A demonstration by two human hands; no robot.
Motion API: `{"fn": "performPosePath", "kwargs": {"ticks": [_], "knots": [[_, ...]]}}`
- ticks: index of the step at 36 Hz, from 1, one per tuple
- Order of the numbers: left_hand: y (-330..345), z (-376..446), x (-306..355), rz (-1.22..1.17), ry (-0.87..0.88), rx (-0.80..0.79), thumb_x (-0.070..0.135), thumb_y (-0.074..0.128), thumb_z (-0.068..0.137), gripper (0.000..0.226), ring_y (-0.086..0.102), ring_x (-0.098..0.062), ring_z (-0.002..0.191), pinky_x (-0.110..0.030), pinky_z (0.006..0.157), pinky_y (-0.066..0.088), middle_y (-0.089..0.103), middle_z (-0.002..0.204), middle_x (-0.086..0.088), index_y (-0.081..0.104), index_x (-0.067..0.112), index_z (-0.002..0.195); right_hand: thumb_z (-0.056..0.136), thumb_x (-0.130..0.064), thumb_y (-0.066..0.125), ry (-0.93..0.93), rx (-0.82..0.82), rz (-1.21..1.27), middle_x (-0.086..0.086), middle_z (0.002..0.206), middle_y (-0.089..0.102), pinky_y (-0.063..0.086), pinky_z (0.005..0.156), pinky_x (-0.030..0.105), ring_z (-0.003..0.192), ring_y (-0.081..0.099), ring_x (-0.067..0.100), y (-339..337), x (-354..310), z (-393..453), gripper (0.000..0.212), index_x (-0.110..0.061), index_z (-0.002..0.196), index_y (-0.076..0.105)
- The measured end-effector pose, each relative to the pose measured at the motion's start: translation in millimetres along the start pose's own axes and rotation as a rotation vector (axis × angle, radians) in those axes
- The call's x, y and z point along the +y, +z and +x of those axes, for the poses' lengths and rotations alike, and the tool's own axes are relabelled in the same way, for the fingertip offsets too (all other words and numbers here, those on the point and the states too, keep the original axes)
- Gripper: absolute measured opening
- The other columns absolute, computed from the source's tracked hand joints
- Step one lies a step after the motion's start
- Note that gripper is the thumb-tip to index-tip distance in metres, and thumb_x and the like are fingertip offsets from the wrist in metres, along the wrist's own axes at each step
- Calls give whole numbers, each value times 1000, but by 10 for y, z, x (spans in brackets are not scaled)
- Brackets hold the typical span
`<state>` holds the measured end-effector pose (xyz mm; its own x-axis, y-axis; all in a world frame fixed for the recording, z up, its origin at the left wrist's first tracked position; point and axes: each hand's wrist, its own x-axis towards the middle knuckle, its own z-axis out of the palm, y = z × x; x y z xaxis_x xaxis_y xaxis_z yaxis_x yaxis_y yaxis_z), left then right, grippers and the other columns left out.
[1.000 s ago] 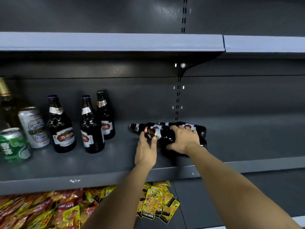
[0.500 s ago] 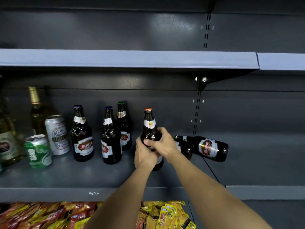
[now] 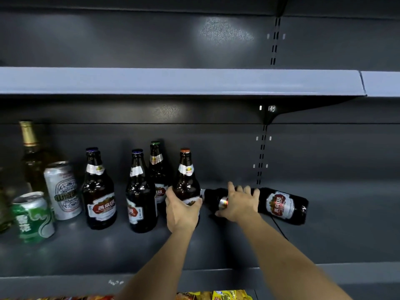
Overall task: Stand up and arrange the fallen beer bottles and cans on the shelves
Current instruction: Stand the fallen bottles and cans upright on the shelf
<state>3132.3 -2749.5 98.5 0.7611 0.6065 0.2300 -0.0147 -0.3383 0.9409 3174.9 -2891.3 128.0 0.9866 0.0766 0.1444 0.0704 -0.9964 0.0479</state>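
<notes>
Left hand: the left hand (image 3: pixel 183 211) wraps the lower body of the orange-capped bottle (image 3: pixel 186 180), thumb on one side and fingers (image 3: pixel 198 203) curled round the other, so it is grasping that bottle.
Right hand: the right hand (image 3: pixel 239 204) lies over the neck end of the fallen bottle (image 3: pixel 281 205), fingers bent down on it; it grips that bottle.
Orange-capped bottle: upright on the shelf (image 3: pixel 216 245), near the middle, just right of the other standing bottles and just beside the neck of the lying one.
Fallen bottle: on its side toward the back of the shelf, neck pointing left, label facing out. Whether a second bottle lies behind it cannot be told.
Standing bottles: a blue-capped bottle (image 3: pixel 98 191), a second blue-capped bottle (image 3: pixel 140 195) and a green-capped bottle (image 3: pixel 158 169) behind it, all upright, left of the hands.
Cans: a silver can (image 3: pixel 62 191) and a green can (image 3: pixel 32 217) stand upright near the left end, the green one closer to the front edge.
Gold-foil bottle: a tall gold-foil bottle (image 3: pixel 30 152) stands at the back by the left end, behind the silver can.
Upper shelf: the upper shelf (image 3: pixel 173 81) runs across above.
Below: snack packets (image 3: pixel 227 295) show under the front edge.
</notes>
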Motion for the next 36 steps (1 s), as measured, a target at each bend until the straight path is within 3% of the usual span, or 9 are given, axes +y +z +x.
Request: {"fn": "performPosePath", "kwargs": {"ticks": [6, 12, 15, 20, 23, 26, 28, 32, 36], "knots": [[-6, -53, -35, 33, 20, -3, 32, 79, 77, 93, 45, -24, 129, -43, 89, 44, 39, 147, 1, 21, 23, 149, 89, -41, 59, -55, 170, -196, 5, 143, 41, 20, 111, 43, 132, 33, 26, 150, 9, -19, 81, -12, 152, 17], [-26, -72, -32, 51, 15, -2, 36, 79, 76, 94, 49, -25, 126, -48, 92, 48, 39, 147, 2, 19, 26, 149, 89, -44, 57, -66, 182, -226, 11, 145, 38, 25, 111, 41, 134, 32, 28, 196, 20, -27, 92, -5, 153, 4], [-27, -65, -34, 61, 18, -14, 35, 78, 77, 94, 46, -24, 128, -47, 91, 47, 38, 147, 2, 18, 25, 149, 89, -42, 57, -81, 203, -216, 9, 140, 45, 25, 109, 39, 130, 35, 28, 223, 41, -44, 82, -6, 151, 17], [-12, -64, -38, 65, 38, -4, 33, 79, 77, 94, 42, -25, 131, -47, 93, 46, 40, 145, -2, 19, 21, 149, 83, -44, 61, 26, 197, 126, 0, 135, 47, 27, 103, 39, 127, 35, 24, 218, 61, -70, 69, -19, 141, 33], [9, -66, -54, 67, 43, 5, 31, 79, 77, 95, 36, -28, 133, -47, 97, 41, 39, 147, -6, 20, 18, 150, 77, -47, 70, 164, 147, 566, -3, 132, 49, 28, 103, 41, 126, 37, 24, 156, 78, -24, 73, -26, 137, 36], [21, -64, -50, 65, 47, 16, 30, 80, 77, 95, 36, -29, 132, -47, 98, 41, 39, 146, -8, 20, 16, 150, 71, -29, 79, 212, 92, 1179, 0, 119, 55, 41, 102, 42, 112, 52, 24, 143, 38, 29, 70, -34, 126, 36], [28, -58, -46, 64, 45, 15, 30, 80, 76, 95, 36, -29, 131, -47, 97, 41, 39, 145, -8, 20, 16, 150, 73, -8, 78, 183, 51, 1458, 6, 114, 58, 49, 93, 36, 105, 58, 22, 99, -3, 31, 67, -27, 121, 34], [22, -20, -51, 60, 38, -8, 31, 79, 77, 96, 35, -27, 132, -45, 96, 41, 38, 145, -7, 19, 17, 150, 76, 3, 73, 136, 59, 1474, 0, 106, 56, 45, 94, 33, 104, 55, 18, 22, -79, 93, 63, -17, 120, 33], [-1, 70, -83, 41, 21, -52, 33, 79, 77, 96, 37, -25, 134, -45, 96, 42, 39, 146, -3, 17, 22, 150, 75, 0, 73, 148, 52, 1409, 5, 105, 58, 50, 96, 43, 101, 58, 22, 99, -188, 182, 56, -18, 110, 34]]}}
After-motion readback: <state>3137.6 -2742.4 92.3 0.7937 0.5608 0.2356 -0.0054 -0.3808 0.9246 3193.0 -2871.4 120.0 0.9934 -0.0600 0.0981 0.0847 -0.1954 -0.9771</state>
